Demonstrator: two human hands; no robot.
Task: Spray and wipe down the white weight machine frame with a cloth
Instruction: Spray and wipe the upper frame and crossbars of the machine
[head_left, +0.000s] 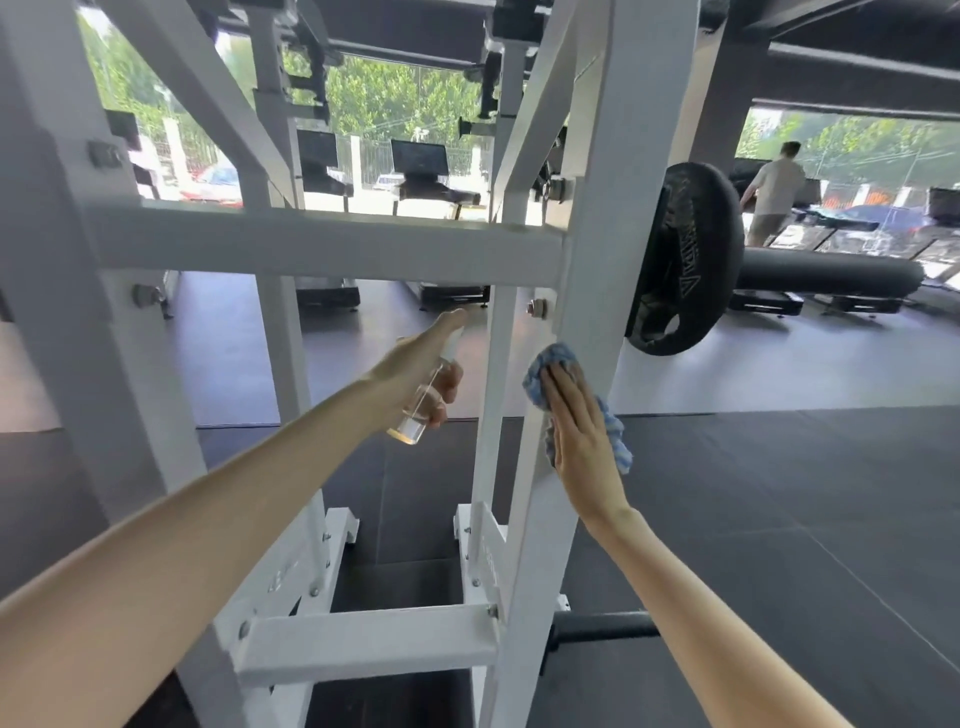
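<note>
- Right grip (582, 436) lay flat, fingers straight, nothing clenched, and pressed the blue cloth (553, 364) onto the white upright post (613, 234).
- Left grip (415, 364) was clenched round the clear spray bottle (415, 415), just left of the post.
- Post axis ran near-vertical — open run downward, while the crossbar (322, 244) and weight plate (685, 260) crowded above.

No lettering you can read.
Raised letters on the black weight plate (685, 260), up and right of the fingers (563, 384) of your right hand (584, 441), are too blurred.
</note>
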